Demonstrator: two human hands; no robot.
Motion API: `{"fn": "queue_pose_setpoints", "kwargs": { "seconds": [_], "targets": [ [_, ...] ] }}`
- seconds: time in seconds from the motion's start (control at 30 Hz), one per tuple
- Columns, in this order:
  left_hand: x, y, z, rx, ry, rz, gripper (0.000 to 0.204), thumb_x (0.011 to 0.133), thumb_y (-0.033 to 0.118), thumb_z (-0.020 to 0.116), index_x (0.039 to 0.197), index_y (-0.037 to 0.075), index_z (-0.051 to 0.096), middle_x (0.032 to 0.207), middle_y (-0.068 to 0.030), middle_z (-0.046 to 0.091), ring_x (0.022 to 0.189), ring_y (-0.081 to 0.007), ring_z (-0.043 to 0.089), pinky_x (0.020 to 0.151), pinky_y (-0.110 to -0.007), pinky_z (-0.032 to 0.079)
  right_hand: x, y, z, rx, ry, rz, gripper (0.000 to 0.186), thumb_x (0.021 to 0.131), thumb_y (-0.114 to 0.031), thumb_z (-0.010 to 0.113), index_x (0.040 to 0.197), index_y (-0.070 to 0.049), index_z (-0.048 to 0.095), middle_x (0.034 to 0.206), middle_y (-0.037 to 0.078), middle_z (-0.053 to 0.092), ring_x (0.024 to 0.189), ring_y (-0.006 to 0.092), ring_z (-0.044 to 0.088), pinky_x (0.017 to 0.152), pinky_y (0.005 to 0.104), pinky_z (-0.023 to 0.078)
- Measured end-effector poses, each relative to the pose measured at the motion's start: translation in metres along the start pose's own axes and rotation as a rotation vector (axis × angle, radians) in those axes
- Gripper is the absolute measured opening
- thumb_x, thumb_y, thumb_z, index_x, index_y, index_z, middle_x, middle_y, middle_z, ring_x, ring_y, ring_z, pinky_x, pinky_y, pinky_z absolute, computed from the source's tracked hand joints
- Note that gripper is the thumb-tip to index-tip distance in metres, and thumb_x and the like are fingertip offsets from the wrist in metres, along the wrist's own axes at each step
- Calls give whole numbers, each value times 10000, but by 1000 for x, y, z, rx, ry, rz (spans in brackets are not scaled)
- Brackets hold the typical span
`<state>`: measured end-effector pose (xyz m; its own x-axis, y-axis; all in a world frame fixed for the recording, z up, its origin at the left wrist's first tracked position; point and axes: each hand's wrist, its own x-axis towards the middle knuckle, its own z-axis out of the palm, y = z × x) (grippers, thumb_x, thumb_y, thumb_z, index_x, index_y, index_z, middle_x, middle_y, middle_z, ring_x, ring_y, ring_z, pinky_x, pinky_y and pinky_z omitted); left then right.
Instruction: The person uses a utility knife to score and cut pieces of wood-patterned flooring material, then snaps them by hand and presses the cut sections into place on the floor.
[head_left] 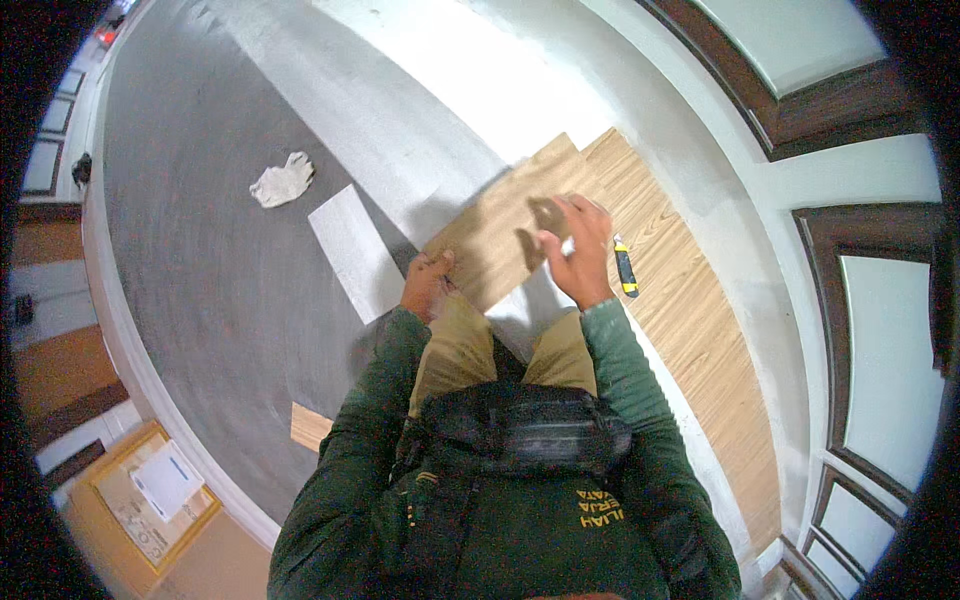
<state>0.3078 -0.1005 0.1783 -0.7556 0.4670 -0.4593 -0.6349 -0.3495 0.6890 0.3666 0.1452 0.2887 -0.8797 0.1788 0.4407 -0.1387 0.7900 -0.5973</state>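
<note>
A short wood-look floor plank (505,235) lies slantwise in front of my knees, its far end over a laid row of matching flooring (690,330). My left hand (428,285) is closed on its near left corner, fingers on the top face. Above the plank's right edge, my right hand (580,250) is open, thumb and fingers apart, holding nothing and casting a shadow on the wood. A black and yellow utility knife (625,267) rests on the laid flooring, just right of that hand.
A pale strip (352,250) and a crumpled white glove or rag (283,181) lie on the dark grey floor (200,270) at left. Near my left elbow is a wood-look offcut (310,427). A cardboard box (110,510) stands lower left. A panelled wall (885,340) runs along the right.
</note>
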Motion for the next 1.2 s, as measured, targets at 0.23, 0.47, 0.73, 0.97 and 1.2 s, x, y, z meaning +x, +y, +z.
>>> {"fn": "queue_pose_setpoints", "kwargs": {
  "seconds": [0.23,0.47,0.73,0.97,1.2],
  "targets": [
    [170,-19,21,17,156,-52,341,976,118,578,1298,29,507,1214,-106,616,1076,-280,627,865,-450,562,-167,94,-3,-13,-195,514,376,826,-181,693,1153,-13,612,1120,213,584,1063,394,518,980,472,389],
    [288,-58,31,41,216,-89,382,980,137,576,1331,40,461,1231,-126,584,1072,-273,616,828,-440,566,-227,112,9,31,-318,749,432,792,-170,701,1194,-35,614,1132,203,592,1114,411,507,983,490,412],
    [330,-77,30,-36,235,-157,408,998,163,560,1347,-1,427,1272,-141,561,1123,-255,595,894,-429,548,-197,119,5,63,-448,694,443,778,-188,717,1192,-59,626,1141,185,594,1134,414,500,997,488,404],
    [330,-85,56,24,245,-170,410,998,148,559,1367,37,420,1275,-148,564,1129,-296,600,917,-502,545,-204,125,-1,52,-501,775,427,787,-223,713,1176,-66,637,1144,175,595,1121,407,503,999,489,393],
    [346,-87,35,317,267,-149,414,956,194,621,1290,-10,485,1123,-168,628,882,-295,681,693,-441,607,-211,125,3,16,-487,745,421,801,-274,699,1164,-68,641,1130,173,600,1125,409,495,1005,512,374]
  ]
}}
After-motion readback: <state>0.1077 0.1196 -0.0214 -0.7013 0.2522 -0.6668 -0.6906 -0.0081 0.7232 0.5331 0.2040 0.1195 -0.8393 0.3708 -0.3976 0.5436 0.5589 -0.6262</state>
